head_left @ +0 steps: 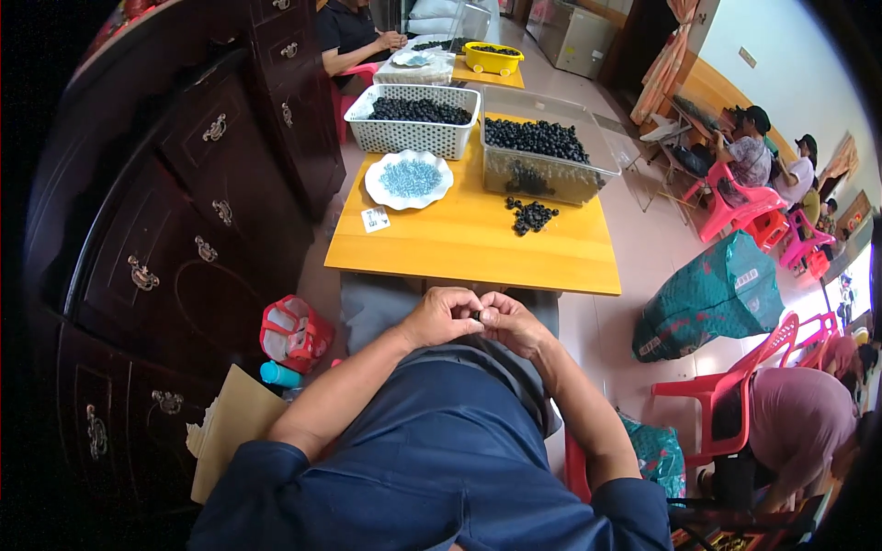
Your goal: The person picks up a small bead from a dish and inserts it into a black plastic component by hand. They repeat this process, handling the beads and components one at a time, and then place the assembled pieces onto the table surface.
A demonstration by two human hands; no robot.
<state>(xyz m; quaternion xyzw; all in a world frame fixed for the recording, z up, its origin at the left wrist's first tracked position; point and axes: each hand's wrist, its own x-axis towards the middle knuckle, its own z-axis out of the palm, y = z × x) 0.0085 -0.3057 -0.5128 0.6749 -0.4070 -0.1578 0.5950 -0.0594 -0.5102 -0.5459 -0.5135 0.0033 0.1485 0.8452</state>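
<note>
My yellow table (pixel 478 241) carried a clear bin (pixel 548 156) of dark pieces, a white plate (pixel 409 179) and a loose pile (pixel 530 215). My left hand (pixel 443 317) and right hand (pixel 511 323) met over my lap, pinching one small dark piece (pixel 477 317). I judged a loosened pinch could drop it to the floor.

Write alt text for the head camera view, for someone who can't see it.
A seated person's left hand and right hand pinch a small dark piece together over their lap. Ahead, a yellow table holds a white basket and clear bin of dark pieces, plus a white plate of pale blue bits.
</note>
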